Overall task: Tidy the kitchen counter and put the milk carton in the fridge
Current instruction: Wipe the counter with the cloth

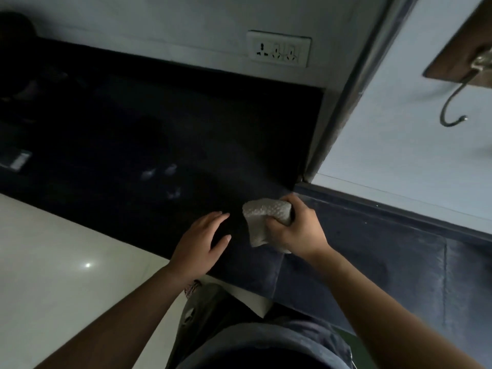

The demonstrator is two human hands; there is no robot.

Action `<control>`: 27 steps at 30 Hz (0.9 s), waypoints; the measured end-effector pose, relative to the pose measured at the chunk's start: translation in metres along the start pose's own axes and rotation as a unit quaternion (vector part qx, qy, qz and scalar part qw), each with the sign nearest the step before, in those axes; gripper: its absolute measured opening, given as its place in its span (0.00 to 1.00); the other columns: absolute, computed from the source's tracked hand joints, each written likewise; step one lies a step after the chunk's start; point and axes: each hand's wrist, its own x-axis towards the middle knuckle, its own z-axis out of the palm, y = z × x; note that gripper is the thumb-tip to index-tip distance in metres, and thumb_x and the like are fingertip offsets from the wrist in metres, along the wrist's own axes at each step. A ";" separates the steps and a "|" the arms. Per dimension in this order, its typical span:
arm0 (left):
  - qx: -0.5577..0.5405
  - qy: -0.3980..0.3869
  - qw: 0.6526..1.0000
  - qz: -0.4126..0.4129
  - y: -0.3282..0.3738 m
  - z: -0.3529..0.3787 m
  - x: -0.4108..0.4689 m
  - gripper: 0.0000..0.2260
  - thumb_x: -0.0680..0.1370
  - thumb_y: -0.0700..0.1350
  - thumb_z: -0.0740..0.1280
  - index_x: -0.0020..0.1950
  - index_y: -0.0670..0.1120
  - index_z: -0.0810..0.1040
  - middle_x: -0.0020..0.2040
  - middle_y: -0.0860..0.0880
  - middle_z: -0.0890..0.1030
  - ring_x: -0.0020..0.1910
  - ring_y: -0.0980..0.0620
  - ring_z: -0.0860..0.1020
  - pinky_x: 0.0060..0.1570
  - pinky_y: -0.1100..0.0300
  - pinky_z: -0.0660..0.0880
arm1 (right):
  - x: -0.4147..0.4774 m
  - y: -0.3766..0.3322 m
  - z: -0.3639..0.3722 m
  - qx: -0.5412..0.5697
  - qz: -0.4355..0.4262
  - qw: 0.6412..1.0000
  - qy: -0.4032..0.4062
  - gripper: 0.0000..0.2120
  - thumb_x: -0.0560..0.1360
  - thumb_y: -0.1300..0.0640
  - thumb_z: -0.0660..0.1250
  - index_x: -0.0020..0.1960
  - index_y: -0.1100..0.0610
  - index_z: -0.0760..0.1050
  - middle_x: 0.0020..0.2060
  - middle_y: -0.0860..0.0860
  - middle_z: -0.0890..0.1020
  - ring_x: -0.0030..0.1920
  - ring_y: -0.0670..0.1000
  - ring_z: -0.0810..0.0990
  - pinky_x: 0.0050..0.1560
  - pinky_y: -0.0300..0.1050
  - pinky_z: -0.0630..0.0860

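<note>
Right hand point(298, 233) fingers bunch the grey dimpled cloth point(266, 211), soft and light; left hand point(198, 243) rests flat beside them, fingers straight.

**Item 1: cloth** point(266, 217). Pale grey, dimpled texture, bunched into a wad w/ one flap hanging toward the front edge. Loc: counter's front R corner. Gripped by right hand point(295, 230), fingers curled round its R side. Touching the top or just above it: can't tell.

**Item 2: counter** point(159, 129). Black glossy top, runs L–R along the back wall; R end stops at a wall corner. Few pale smears approx. mid-top, nr the front edge. L end v. dark, detail unreadable.
</note>
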 end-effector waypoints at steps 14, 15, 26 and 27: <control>0.117 0.015 0.990 0.076 -0.184 -0.162 0.086 0.21 0.78 0.53 0.59 0.70 0.48 0.67 0.70 0.49 0.70 0.69 0.50 0.67 0.64 0.55 0.66 | 0.119 -0.098 0.169 -0.135 -0.026 0.967 0.215 0.17 0.69 0.56 0.71 0.57 0.54 0.76 0.52 0.50 0.81 0.52 0.54 0.72 0.50 0.41 0.67; 0.127 0.015 0.989 0.080 -0.198 -0.171 0.094 0.21 0.78 0.53 0.59 0.70 0.48 0.68 0.69 0.48 0.70 0.69 0.49 0.66 0.65 0.53 0.66 | 0.129 -0.102 0.179 -0.158 -0.034 0.960 0.231 0.17 0.68 0.58 0.71 0.57 0.55 0.76 0.53 0.51 0.81 0.53 0.56 0.72 0.51 0.43 0.68; 0.182 0.017 0.980 0.078 -0.298 -0.185 0.144 0.21 0.78 0.56 0.55 0.69 0.51 0.68 0.73 0.47 0.65 0.73 0.44 0.62 0.65 0.37 0.64 | 0.148 -0.074 0.235 -0.324 0.006 0.942 0.091 0.26 0.73 0.39 0.54 0.69 0.48 0.65 0.72 0.53 0.64 0.73 0.58 0.58 0.72 0.60 0.54; 0.179 0.013 0.980 0.082 -0.300 -0.183 0.145 0.22 0.77 0.57 0.54 0.69 0.51 0.67 0.74 0.47 0.64 0.73 0.45 0.61 0.66 0.37 0.63 | 0.152 -0.074 0.235 -0.339 0.011 0.937 0.085 0.26 0.74 0.39 0.51 0.70 0.47 0.64 0.73 0.53 0.63 0.73 0.59 0.57 0.72 0.60 0.52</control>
